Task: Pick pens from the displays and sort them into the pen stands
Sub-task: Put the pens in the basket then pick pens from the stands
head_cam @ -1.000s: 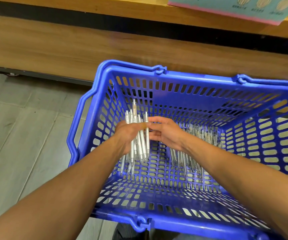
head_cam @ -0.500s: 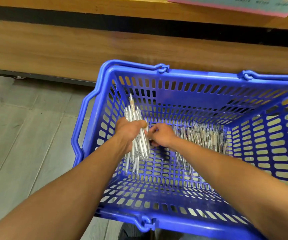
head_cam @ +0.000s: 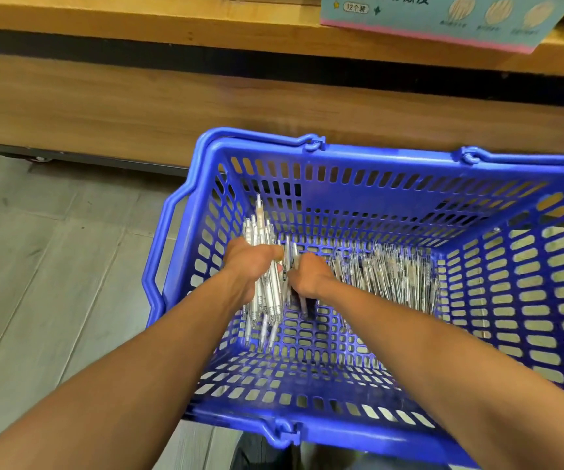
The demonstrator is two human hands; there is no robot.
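On the left I see the grey floor (head_cam: 43,266), made of long planks, and the blue basket (head_cam: 392,184) stands on it, just in front of a low wooden shelf unit (head_cam: 138,106). The basket has slotted walls and a slotted bottom, and a handle (head_cam: 162,259) lies folded down along its left side.

Inside the basket, at the left wall, my left hand (head_cam: 251,266) holds a bundle of pens (head_cam: 267,293). The pens are clear and white. My fingers are curled around the middle of the bundle, so the top ends stand out above my fist and the tips point down toward the bottom of the basket. The bundle leans a little, with its top toward the far wall.

Just beside it, my right hand (head_cam: 311,276) is low in the basket, and its fingers pinch a few pens (head_cam: 290,266) which stand almost upright between my two hands. How many they are, I cannot tell. A loose pile of pens (head_cam: 385,273) of the same kind lies to the right of this hand, along the far part of the bottom, and it reaches nearly to the right wall.

Both my forearms come in over the near rim and cover part of the bottom.

Above the basket, at the top right, a light blue box (head_cam: 426,18) with a pink edge and printed characters sits on the shelf.
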